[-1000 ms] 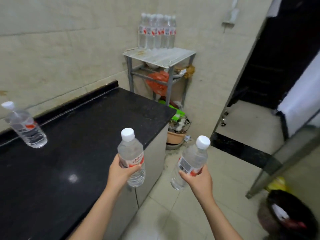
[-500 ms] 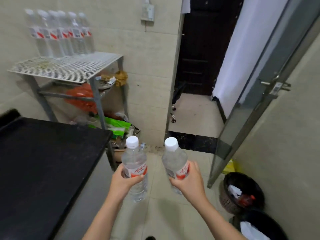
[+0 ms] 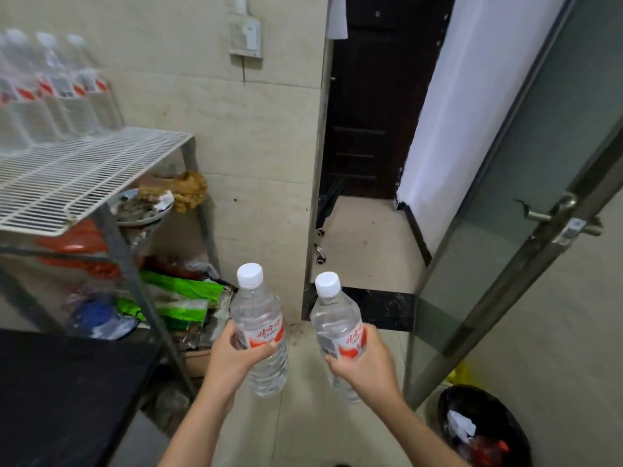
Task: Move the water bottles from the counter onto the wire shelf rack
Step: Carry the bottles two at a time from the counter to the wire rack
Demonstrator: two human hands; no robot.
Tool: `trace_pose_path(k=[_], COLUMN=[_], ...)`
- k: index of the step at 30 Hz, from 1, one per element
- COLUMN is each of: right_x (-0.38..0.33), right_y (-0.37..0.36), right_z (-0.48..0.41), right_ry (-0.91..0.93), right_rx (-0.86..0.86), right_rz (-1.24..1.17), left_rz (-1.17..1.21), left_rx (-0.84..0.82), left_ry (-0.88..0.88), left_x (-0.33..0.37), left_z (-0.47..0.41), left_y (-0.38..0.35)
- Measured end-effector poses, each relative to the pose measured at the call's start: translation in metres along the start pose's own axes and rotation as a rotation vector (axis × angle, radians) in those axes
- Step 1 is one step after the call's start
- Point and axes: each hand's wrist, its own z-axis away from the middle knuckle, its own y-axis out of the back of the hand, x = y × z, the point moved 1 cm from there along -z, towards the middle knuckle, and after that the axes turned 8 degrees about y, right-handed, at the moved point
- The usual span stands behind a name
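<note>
Left hand (image 3: 232,357) is wrapped round the label band of the left-hand bottle (image 3: 259,315), thumb laid across the front. The bottle is upright, white cap on, clear water inside.

Right hand (image 3: 371,365) grips the right-hand bottle (image 3: 337,318) the same way, fingers curled round the red-and-white label. It is capped and leans a little to the left.

Both bottles are held out over the tiled floor before the doorway, near each other but apart. Neither touches rack or counter.

Wire shelf rack (image 3: 84,170) is at upper left, with a white grid top on grey metal legs. A row of shelved bottles (image 3: 57,92) stands at its back against the tiled wall. It is blurred at the frame edge: at least three, and the full count is unclear.

On the lower tiers sit an orange bag (image 3: 77,244), a dish (image 3: 145,210) of scraps and a green packet (image 3: 178,291).

Black counter (image 3: 67,392) fills the lower left corner, its end just beside the rack's front leg.

On the right, a frosted glass door (image 3: 539,146) with a metal handle (image 3: 553,210) stands ajar. A bin (image 3: 519,429) with a black liner sits on the floor below it.
</note>
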Motion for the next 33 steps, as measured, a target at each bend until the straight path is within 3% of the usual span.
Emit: trace_pose_path(k=[7,15,25,33], right_x=[-0.034,-0.113,-0.247,-0.339], right_y=[-0.017,-0.065,-0.137,-0.2], right_z=[-0.136,-0.271,-0.32,-0.364], right_ry=[0.13,0.394,0.732,0.827], right_rx=[-0.104,-0.297,-0.55,-0.517], right_rz=[-0.062,-0.168,-0.475,-0.661], left_rz=[0.023,0.165,0.165,0.175], left_rx=[0.137,0.474,0.757,0.858], left_ry=[-0.082,-0.207,-0.417,-0.583], left_x=[0.044,0.112,0.188,0.247], left_z=[-0.093,-0.145,-0.136,-0.171], left_y=[0.005,0.048,0.115,0.199])
